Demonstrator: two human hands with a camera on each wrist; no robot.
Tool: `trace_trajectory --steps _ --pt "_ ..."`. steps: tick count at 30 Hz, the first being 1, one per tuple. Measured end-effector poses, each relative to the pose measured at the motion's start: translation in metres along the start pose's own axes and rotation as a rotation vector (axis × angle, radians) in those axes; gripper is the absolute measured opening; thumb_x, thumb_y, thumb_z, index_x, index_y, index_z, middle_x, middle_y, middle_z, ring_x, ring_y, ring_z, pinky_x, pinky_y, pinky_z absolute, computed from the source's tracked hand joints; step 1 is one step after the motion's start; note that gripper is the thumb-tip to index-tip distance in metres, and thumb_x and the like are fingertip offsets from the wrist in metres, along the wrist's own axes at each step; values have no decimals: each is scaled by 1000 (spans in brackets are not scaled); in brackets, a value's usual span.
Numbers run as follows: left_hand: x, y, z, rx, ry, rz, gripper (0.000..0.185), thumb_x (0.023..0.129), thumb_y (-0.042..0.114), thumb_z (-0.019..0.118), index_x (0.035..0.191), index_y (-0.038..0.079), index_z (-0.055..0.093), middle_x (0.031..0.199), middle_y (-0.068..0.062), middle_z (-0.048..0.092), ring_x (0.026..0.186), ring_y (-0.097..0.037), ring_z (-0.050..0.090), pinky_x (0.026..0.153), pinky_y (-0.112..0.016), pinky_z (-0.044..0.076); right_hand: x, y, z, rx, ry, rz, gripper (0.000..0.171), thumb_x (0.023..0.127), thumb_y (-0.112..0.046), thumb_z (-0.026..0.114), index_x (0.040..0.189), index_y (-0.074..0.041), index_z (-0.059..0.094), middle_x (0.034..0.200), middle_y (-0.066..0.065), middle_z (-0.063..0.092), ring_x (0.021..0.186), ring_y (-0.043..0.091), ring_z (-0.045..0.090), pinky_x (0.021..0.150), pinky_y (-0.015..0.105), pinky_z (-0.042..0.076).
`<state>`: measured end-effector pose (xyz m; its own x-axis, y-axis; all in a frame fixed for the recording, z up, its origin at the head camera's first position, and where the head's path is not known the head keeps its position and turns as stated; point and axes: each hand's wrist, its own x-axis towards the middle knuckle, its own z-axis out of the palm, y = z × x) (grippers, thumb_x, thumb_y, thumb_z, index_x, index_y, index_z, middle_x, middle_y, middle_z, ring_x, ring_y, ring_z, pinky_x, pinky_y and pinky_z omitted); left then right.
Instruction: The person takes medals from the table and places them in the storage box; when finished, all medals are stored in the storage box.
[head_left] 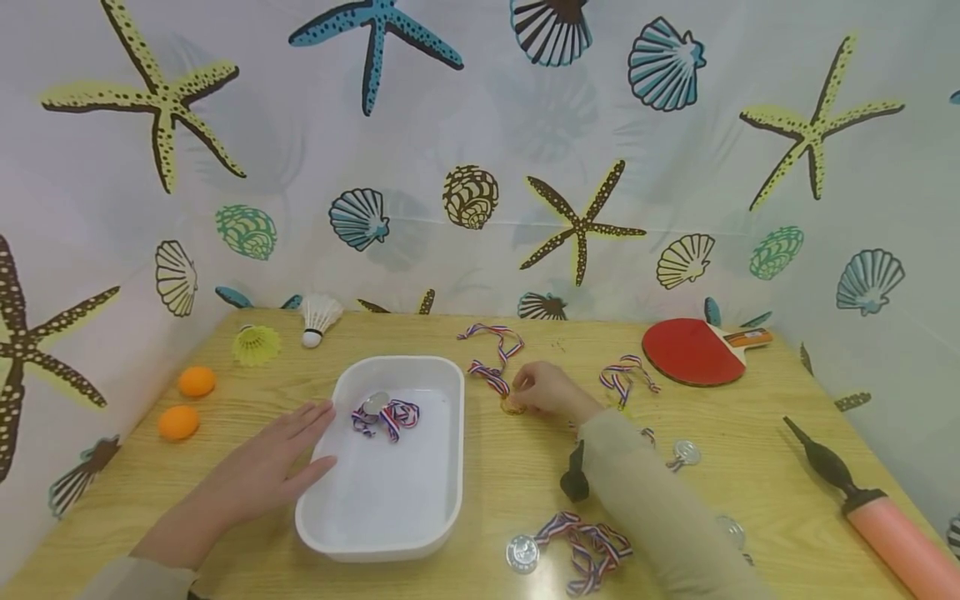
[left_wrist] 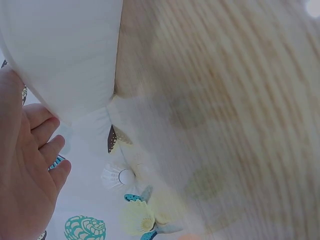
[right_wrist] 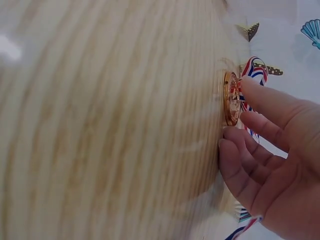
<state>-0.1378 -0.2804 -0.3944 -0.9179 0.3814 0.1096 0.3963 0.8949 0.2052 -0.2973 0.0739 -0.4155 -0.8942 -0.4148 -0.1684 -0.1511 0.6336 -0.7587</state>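
Observation:
My left hand [head_left: 273, 454] rests with straight fingers along the left rim of a white tray [head_left: 456, 467]; in the left wrist view the fingertips touch its outer wall. Inside the tray lies a silver medal [head_left: 376, 404] with a red, white and blue ribbon. Beyond the tray's right side, my right hand [head_left: 546, 390] is at a gold medal [right_wrist: 231, 99] lying on the table. Thumb and curled index finger pinch about its edge, where its striped ribbon [head_left: 491, 379] trails away toward the back.
More silver medals [head_left: 522, 553] with ribbons lie around the right forearm. A red table-tennis paddle [head_left: 686, 352] and a hand pump [head_left: 873, 508] are at the right. Orange balls [head_left: 178, 422], a yellow shuttlecock [head_left: 256, 345] and a white shuttlecock [head_left: 321, 317] sit at the left. A patterned curtain stands behind.

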Motion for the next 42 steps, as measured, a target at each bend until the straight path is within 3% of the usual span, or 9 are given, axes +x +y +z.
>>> trace_trajectory --steps 6,12,20,27,34,42 --pt "1 1 0 -7 0 -1 65 94 45 46 139 -1 37 144 -15 33 131 -37 27 103 -54 24 3 1 3 -106 18 -68 17 76 -10 75 82 -2 61 71 1 53 60 12 47 52 22 40" --pt "1 2 0 -7 -3 0 66 94 46 46 139 -1 37 144 -16 32 131 -37 27 103 -54 24 3 2 2 -140 19 -61 19 76 -8 74 79 -1 56 71 1 51 62 13 46 52 22 38" --pt "1 1 1 -7 1 6 65 94 45 47 138 -1 38 144 -16 33 131 -37 27 103 -54 25 -3 1 -5 19 14 25 7 83 -1 65 82 2 59 68 7 56 55 14 53 52 27 52" --pt "1 1 1 4 5 7 65 94 45 46 138 -1 38 144 -16 33 130 -38 28 103 -54 25 -8 -2 -28 109 10 -6 14 87 -7 63 93 5 66 74 15 62 59 18 60 62 34 56" --pt "1 2 -2 1 1 6 64 94 44 46 138 -2 38 144 -17 33 130 -38 27 103 -54 25 -17 -18 -53 298 46 -38 21 91 -13 60 101 5 62 76 10 58 64 15 57 68 35 55" --pt "0 2 -3 3 -1 4 65 94 44 46 138 -2 38 144 -17 33 130 -38 27 103 -54 25 -36 -50 -80 491 124 -131 18 92 -11 57 101 4 57 99 10 53 68 15 54 69 34 54"
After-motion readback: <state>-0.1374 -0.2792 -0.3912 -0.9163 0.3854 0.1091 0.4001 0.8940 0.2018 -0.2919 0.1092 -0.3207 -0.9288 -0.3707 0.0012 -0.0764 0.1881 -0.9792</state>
